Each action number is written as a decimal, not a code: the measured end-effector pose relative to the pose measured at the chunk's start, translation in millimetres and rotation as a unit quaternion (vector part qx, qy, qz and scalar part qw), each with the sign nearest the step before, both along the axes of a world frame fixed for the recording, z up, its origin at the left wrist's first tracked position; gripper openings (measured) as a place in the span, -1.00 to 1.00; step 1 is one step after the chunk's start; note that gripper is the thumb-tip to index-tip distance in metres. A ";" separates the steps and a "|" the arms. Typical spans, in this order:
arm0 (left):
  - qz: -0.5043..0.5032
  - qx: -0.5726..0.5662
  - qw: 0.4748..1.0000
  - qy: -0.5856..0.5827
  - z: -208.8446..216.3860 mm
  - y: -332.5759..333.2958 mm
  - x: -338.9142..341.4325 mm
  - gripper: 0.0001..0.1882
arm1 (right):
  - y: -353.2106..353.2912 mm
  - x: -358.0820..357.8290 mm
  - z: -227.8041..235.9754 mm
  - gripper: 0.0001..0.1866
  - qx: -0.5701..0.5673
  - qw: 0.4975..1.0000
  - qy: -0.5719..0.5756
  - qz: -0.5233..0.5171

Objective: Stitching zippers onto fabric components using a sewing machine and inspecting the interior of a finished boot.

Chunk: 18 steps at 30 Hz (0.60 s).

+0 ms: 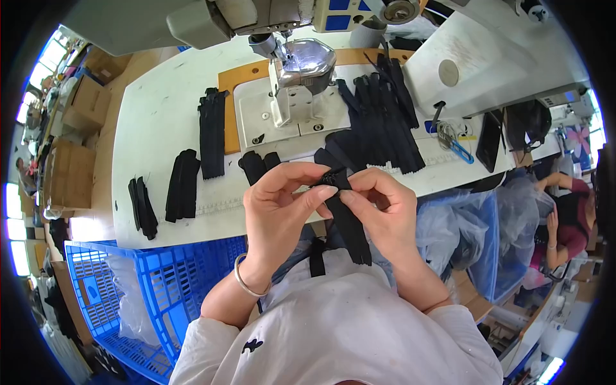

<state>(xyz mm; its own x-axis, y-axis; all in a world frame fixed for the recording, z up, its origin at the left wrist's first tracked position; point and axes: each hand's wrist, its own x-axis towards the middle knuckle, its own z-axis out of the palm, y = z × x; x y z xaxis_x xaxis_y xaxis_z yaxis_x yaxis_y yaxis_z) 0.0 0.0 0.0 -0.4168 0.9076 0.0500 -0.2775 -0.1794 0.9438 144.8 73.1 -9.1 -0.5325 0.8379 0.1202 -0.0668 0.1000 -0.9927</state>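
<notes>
My left hand and my right hand meet in front of my chest, at the near edge of the sewing table. Both pinch the upper end of a black zipper between thumb and fingertips. Its long tape hangs down toward my lap. Small teeth or a slider show between the fingers, too small to make out fully. Just beyond my hands stands the sewing machine with its metal arm. More black zippers lie fanned out to its right, and small stacks of black zippers lie to its left.
A blue plastic crate stands at my lower left. Clear plastic bags fill a blue bin to the right. Blue-handled snips and a black phone lie on the table's right side. Another person sits at far right.
</notes>
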 end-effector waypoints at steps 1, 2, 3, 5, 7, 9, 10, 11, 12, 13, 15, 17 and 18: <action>0.000 0.005 1.000 0.003 1.0 0.4 0.1 -0.81 | 0.4 -0.3 0.9 -0.91 -0.003 1.000 0.005 0.000; 0.000 0.009 1.000 0.006 1.8 0.8 0.3 -0.81 | 0.8 -0.5 1.9 -0.91 -0.006 1.000 0.010 0.001; 0.000 0.010 1.000 0.008 1.9 0.8 -1.6 -0.81 | 0.7 -2.3 1.9 -0.91 -0.005 1.000 0.012 0.000; 0.002 0.009 1.000 0.013 2.1 1.2 -5.2 -0.81 | 0.8 -5.8 1.8 -0.90 -0.013 1.000 0.020 0.002; 0.009 0.015 1.000 0.008 2.3 1.4 -3.8 -0.82 | 0.8 -6.5 0.4 -0.90 -0.012 1.000 0.024 0.002; 0.015 0.022 1.000 0.003 3.0 2.8 -3.4 -0.82 | 1.8 -6.8 0.3 -0.90 -0.011 1.000 0.029 0.003; 0.015 0.021 1.000 -0.009 3.7 3.9 -3.7 -0.82 | 2.6 -7.1 0.8 -0.90 -0.024 0.999 0.029 0.010; 0.014 0.019 1.000 -0.021 4.4 5.1 -4.2 -0.82 | 3.5 -7.6 1.3 -0.89 -0.037 0.999 0.029 0.016; 0.014 0.018 1.000 -0.020 5.1 5.8 -4.8 -0.82 | 3.9 -7.5 2.1 -0.89 -0.038 0.999 0.030 0.016; 0.012 0.012 0.999 -0.027 5.7 6.5 -5.8 -0.82 | 4.6 -7.3 3.3 -0.89 -0.043 0.999 0.025 0.020; 0.009 0.006 0.999 -0.033 6.9 7.6 -6.9 -0.82 | 5.1 -9.9 7.3 -0.89 -0.049 0.998 0.022 0.023; 0.017 0.010 0.999 -0.050 8.5 8.6 -7.8 -0.83 | 6.1 -17.3 13.8 -0.89 -0.093 0.991 0.099 -0.004; 0.017 0.011 0.999 -0.049 9.2 9.5 -9.6 -0.83 | 8.5 -19.1 16.2 -0.89 -0.093 0.991 0.101 -0.004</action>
<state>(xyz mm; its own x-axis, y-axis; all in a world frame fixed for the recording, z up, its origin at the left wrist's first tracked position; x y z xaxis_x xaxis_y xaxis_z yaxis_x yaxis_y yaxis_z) -9.6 9.5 9.2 -0.4520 0.8916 0.0267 -0.3612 -0.2103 0.9085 125.7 81.6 7.1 -0.5068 0.8594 0.0673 -0.2651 -0.0811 -0.9608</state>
